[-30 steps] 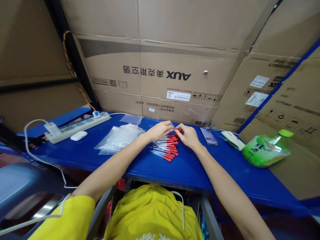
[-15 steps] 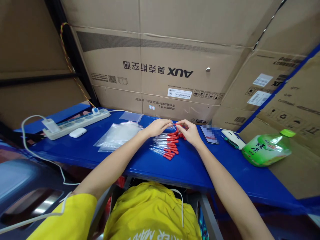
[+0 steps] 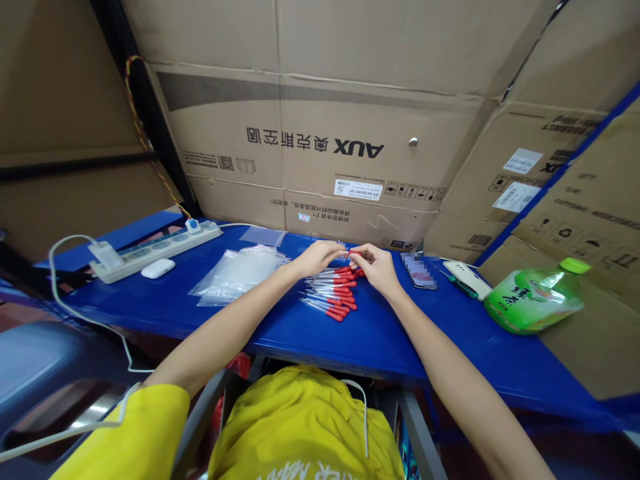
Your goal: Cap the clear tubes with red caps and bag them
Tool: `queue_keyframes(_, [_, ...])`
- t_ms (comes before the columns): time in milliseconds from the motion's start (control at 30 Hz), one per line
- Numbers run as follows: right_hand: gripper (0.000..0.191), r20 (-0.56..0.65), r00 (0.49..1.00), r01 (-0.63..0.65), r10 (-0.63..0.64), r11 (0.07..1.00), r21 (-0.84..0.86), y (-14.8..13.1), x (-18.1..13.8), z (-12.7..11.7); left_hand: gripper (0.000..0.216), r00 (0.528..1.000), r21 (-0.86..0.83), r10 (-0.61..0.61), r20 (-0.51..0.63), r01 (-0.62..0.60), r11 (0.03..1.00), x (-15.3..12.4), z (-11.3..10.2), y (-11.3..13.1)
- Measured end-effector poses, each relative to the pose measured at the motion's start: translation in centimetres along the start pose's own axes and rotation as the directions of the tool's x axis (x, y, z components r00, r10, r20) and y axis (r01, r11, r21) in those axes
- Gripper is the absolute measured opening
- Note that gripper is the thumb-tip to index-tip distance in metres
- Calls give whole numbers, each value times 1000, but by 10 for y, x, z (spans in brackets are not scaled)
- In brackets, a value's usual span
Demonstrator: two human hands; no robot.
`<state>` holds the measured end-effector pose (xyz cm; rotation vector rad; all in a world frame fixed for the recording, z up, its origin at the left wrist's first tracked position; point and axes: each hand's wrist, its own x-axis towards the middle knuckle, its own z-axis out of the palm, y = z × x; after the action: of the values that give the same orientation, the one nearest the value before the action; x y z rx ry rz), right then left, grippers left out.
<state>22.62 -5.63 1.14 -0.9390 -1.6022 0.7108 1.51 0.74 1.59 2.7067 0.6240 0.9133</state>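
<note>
A row of several thin clear tubes with red caps (image 3: pixel 331 295) lies on the blue table (image 3: pixel 280 320). My left hand (image 3: pixel 317 257) and my right hand (image 3: pixel 377 267) meet just above the far end of that row. Both are closed in a pinch on one red-capped tube (image 3: pixel 351 254) held between them, the left on its clear end and the right on the red cap end.
A pile of clear plastic bags (image 3: pixel 237 273) lies left of the tubes. Farther left are a white power strip (image 3: pixel 155 248) and a white earbud case (image 3: pixel 158 268). To the right lie a phone (image 3: pixel 419 269), a white device (image 3: pixel 466 279) and a green bottle (image 3: pixel 533 300). Cardboard boxes (image 3: pixel 320 147) wall the back.
The hands stay over the far end of the tube row with small finger shifts; a single tube is now pinched between them. The view shifted slightly.
</note>
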Motion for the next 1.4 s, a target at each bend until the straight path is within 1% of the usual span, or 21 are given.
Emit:
queue_keyframes(367, [41,19,999,50,-48,995,-87,0,0,0,44,1000,-34,-15,6,16,999,0,0,2])
queue_keyframes(533, [41,35,997,75,-70,984,-160,1,-1,0,44,999,-43,-36,28,38,998,0,0,4])
queue_keyframes(633, [36,66,991,127,-114,958,-257,2,-1,-1,44,998,-35,-51,40,52,998,0,-1,9])
queue_keyframes(733, [29,110,978,208,-179,904,-373,3,-1,-4,46,997,-17,-55,56,56,998,1,-2,14])
queue_keyframes(800, [26,130,970,241,-205,883,-403,3,0,-5,46,997,-12,-48,61,49,999,1,-3,16])
queue_keyframes(967, [24,110,973,228,-202,912,-341,1,2,-7,43,999,-6,-40,33,40,999,2,-4,15])
queue_keyframes(1133, [24,78,975,224,-210,910,-349,-1,3,-6,42,1000,34,-27,3,27,999,1,-4,11])
queue_keyframes(1300, [26,26,984,176,-177,934,-310,-1,5,-7,40,998,102,-33,-46,37,994,0,-5,7])
queue_keyframes(1400, [22,32,984,178,-178,932,-316,-3,4,-8,39,998,106,-44,-35,47,993,-1,-6,8])
